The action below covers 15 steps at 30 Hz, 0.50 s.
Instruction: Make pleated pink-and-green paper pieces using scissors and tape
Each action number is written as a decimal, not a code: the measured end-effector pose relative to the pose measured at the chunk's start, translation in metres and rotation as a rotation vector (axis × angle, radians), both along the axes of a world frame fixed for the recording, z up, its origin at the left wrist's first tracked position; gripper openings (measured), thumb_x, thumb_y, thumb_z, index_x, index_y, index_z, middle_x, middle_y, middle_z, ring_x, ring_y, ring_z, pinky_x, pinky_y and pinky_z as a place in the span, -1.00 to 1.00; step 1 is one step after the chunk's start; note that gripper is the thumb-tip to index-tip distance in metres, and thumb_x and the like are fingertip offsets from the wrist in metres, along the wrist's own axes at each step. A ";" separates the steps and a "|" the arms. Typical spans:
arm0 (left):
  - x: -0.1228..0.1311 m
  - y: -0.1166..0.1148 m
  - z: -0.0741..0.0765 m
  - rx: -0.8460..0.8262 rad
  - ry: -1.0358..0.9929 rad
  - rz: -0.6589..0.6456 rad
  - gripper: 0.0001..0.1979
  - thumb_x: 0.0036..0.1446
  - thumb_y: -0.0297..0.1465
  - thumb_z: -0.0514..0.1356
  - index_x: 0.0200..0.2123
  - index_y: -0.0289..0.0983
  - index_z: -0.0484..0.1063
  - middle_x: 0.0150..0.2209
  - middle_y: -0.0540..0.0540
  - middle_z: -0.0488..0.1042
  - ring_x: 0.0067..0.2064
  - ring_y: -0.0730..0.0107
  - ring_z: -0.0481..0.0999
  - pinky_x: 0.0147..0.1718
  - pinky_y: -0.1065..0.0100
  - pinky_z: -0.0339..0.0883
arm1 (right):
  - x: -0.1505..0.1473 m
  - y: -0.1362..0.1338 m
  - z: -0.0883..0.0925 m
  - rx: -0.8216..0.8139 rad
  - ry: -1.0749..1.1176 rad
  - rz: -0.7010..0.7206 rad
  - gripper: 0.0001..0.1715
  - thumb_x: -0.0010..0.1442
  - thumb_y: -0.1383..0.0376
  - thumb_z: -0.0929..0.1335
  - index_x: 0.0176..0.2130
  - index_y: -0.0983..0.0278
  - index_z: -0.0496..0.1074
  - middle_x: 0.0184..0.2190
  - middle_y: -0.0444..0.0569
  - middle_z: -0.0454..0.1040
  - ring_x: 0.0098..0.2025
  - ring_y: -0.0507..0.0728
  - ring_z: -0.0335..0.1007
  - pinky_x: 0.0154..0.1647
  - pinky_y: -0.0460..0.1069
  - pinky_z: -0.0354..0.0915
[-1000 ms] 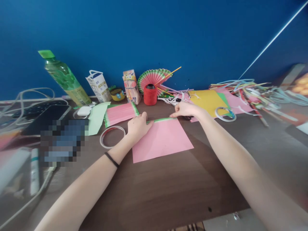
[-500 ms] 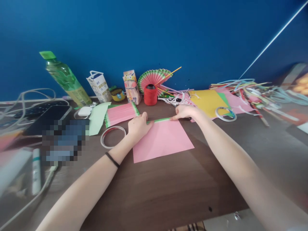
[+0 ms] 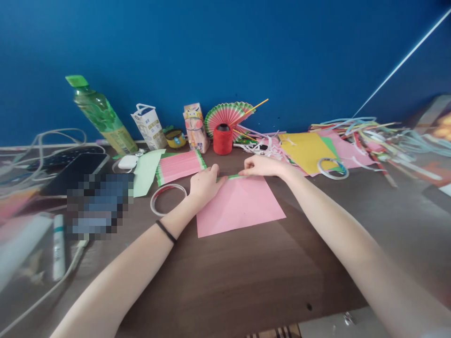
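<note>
A pink sheet of paper [image 3: 243,204] lies flat on the brown table, with a narrow green and white strip along its far edge. My left hand [image 3: 206,184] grips the left end of that edge, thumb pressed on the strip. My right hand [image 3: 261,166] has its fingers curled and its thumb on the same edge further right, a short gap from the left thumb. The fingertips partly hide the strip. Close to my left wrist lies a roll of tape [image 3: 168,199]. Behind my left hand is a pleated pink sheet [image 3: 180,167] with green edges.
A red thread spool [image 3: 222,141] stands before a pleated paper fan [image 3: 225,115]. A green bottle [image 3: 102,117], a carton [image 3: 150,126] and a blurred-out phone [image 3: 102,204] are at left. Yellow paper [image 3: 305,150], another tape roll [image 3: 333,169] and paper strips [image 3: 377,136] lie right.
My right hand has slid left along the far edge, closer to my left hand. My left hand keeps its place on the paper. The whole view has shifted slightly.
</note>
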<state>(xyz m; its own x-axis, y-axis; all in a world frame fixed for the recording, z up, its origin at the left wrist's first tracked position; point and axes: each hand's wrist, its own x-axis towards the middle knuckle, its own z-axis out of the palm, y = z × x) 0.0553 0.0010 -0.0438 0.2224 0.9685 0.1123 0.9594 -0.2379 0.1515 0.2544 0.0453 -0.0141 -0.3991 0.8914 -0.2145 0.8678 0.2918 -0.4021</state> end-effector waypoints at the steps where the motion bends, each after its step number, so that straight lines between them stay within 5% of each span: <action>1: 0.000 -0.001 0.001 0.006 -0.005 -0.017 -0.71 0.13 -0.15 -0.03 -0.23 -0.23 0.27 -0.28 -0.12 0.49 -0.22 0.21 0.48 -0.35 0.33 0.22 | -0.004 0.000 -0.003 0.000 0.014 0.051 -0.57 -0.06 -0.05 0.33 -0.53 0.26 0.30 -0.56 -0.14 0.35 -0.52 -0.01 0.19 -0.54 -0.11 0.03; 9: -0.024 0.013 0.032 -0.136 -0.008 -0.130 -0.80 0.05 -0.35 0.00 -0.30 -0.21 0.38 -0.27 -0.09 0.50 -0.24 0.27 0.46 -0.29 0.34 0.25 | -0.004 0.006 -0.016 0.019 -0.007 0.051 -0.60 -0.10 -0.03 0.35 -0.51 0.26 0.30 -0.55 -0.14 0.37 -0.53 0.00 0.20 -0.54 -0.10 0.02; 15: -0.054 0.024 0.048 -0.230 0.242 0.018 -0.83 -0.06 -0.36 0.08 -0.44 -0.23 0.46 -0.31 -0.14 0.52 -0.24 0.14 0.47 -0.31 0.30 0.28 | -0.003 0.006 -0.015 0.018 0.004 0.038 -0.62 -0.10 0.00 0.35 -0.53 0.26 0.27 -0.56 -0.16 0.34 -0.54 -0.01 0.18 -0.56 -0.11 0.00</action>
